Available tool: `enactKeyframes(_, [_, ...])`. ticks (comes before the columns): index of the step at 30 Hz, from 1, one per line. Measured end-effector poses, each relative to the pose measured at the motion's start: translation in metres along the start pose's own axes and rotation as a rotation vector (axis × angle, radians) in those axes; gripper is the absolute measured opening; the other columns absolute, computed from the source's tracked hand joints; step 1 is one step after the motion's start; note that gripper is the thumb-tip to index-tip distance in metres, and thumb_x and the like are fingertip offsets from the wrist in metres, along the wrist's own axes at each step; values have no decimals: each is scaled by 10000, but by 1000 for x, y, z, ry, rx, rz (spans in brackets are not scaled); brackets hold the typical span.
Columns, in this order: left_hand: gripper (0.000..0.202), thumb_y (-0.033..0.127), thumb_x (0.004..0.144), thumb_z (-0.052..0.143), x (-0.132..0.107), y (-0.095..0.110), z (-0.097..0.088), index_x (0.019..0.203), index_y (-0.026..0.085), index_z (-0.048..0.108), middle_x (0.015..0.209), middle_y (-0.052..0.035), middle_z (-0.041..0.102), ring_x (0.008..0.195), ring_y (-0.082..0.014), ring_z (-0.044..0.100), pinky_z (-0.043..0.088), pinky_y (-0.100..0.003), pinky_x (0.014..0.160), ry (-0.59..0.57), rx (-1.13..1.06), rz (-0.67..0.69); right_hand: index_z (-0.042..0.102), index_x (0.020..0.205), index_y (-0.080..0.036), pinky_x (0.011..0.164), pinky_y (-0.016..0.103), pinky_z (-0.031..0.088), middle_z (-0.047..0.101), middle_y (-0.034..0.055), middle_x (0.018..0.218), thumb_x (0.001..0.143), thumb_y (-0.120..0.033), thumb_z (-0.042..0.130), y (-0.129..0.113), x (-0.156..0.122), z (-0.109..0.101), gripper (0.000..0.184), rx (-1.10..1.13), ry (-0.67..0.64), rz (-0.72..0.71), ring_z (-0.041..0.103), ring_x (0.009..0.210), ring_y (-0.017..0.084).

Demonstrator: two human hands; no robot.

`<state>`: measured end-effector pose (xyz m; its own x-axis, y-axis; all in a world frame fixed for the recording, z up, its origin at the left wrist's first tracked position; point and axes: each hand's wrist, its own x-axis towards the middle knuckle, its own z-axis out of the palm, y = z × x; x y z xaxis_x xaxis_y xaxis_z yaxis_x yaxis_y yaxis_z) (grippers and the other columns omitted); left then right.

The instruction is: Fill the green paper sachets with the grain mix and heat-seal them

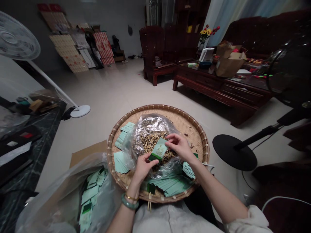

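Observation:
A round woven bamboo tray rests on my lap. An open clear plastic bag of loose dark dried leaves lies in it, ringed by several flat green packets. My left hand pinches the lower end of one small green packet held over the bag. My right hand grips the packet's upper end with closed fingers.
A large plastic bag with more green packets sits at my lower left beside cardboard. A white standing fan is at left, a black fan base at right. A dark wooden table and chairs stand beyond.

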<state>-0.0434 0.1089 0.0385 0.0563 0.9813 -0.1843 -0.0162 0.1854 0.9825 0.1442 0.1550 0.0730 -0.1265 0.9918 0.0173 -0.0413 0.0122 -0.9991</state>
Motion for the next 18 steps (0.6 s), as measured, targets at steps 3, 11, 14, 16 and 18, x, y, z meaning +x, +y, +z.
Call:
enactKeyframes(3, [277,225,530,778,0,5,-3,781,127,712,731,-30,725,628,-158,617,473,-253,620,-19,-10,-27,619,909,-165,519,240,480,626,-10,637,664,-344,715,-4,1,-2,318,-15,2,-9,558,546,112])
enactKeyframes(11, [325,213,520,792,0,2,-2,824,129,714,766,-37,731,650,-152,619,474,-243,634,-12,-87,-48,613,702,-149,428,211,372,549,-28,550,653,-465,701,3,-3,-3,332,-86,-28,108,465,451,85])
enactKeyframes(14, [295,211,525,787,2,4,-3,798,125,713,728,-33,724,624,-154,612,471,-247,610,-28,-55,-53,585,647,-153,444,211,332,520,-35,527,675,-484,681,3,-3,-3,345,-117,-39,57,440,453,81])
enactKeyframes(16, [271,212,540,778,4,6,-5,787,123,710,711,-33,719,616,-157,611,474,-252,605,-27,-18,-40,570,655,-156,446,206,309,502,-41,529,688,-490,668,3,-2,-3,349,-107,-65,33,423,462,78])
enactKeyframes(18, [276,205,552,773,5,8,-8,807,123,708,749,-45,724,660,-167,626,483,-260,639,-27,14,-7,552,654,-159,448,203,296,483,-46,528,698,-496,657,3,-2,-2,356,-103,-87,22,408,469,76])
